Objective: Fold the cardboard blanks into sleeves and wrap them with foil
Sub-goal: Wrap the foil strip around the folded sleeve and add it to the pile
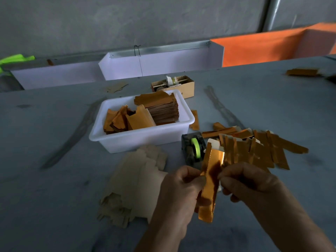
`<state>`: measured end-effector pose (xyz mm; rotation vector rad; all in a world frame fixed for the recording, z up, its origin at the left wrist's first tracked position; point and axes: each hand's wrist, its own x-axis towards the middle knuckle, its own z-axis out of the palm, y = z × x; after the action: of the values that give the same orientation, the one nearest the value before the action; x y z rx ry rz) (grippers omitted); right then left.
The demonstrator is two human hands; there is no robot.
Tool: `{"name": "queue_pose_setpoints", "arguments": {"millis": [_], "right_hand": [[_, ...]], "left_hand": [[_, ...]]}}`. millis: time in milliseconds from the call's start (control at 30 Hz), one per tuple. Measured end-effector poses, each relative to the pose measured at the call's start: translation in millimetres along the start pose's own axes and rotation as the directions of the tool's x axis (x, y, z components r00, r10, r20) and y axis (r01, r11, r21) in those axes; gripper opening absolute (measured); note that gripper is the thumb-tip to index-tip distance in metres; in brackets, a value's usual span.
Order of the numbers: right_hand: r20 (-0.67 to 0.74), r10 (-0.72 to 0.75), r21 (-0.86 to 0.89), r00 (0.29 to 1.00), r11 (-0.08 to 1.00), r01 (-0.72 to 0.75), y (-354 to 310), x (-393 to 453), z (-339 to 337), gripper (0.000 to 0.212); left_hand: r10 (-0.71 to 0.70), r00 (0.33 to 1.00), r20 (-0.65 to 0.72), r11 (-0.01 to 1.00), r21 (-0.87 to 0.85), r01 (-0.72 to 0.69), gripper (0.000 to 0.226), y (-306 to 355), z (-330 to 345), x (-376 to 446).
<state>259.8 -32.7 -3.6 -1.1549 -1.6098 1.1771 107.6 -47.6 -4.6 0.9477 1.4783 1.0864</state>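
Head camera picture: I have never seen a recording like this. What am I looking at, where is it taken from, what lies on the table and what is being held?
There is no machine here. A camera worn on a person's head looks forward and down at their two bare hands over a grey table.

The left hand and the right hand both pinch one narrow cardboard sleeve wrapped in shiny gold foil, held upright above the table.

On the table: a white plastic tub holding gold foil pieces, some stacked and some loose; a pile of plain brown cardboard blanks beside the left hand; a dark tape dispenser with a green roll; a spread heap of gold foil-wrapped sleeves to the right; and a small open brown cardboard box behind the tub.
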Motion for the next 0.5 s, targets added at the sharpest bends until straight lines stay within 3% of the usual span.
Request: {"name": "queue_pose_setpoints", "arguments": {"millis": [333,400,500], "right_hand": [[0.048,-0.049,-0.167,0.998,0.984,0.056,-14,3,5,0.035],[0.035,-0.060,-0.209,0.998,0.976,0.066,-16,4,6,0.042],[-0.024,-0.050,-0.227,0.998,0.973,0.043,-16,6,7,0.036]], "left_hand": [[-0.024,0.998,0.057,0.993,-0.112,0.031,0.004,9,-4,-12],[-0.030,0.997,0.068,0.990,-0.134,0.038,0.005,10,-5,-13],[-0.028,0.996,0.085,0.985,-0.167,0.042,0.007,11,-4,-15]]}}
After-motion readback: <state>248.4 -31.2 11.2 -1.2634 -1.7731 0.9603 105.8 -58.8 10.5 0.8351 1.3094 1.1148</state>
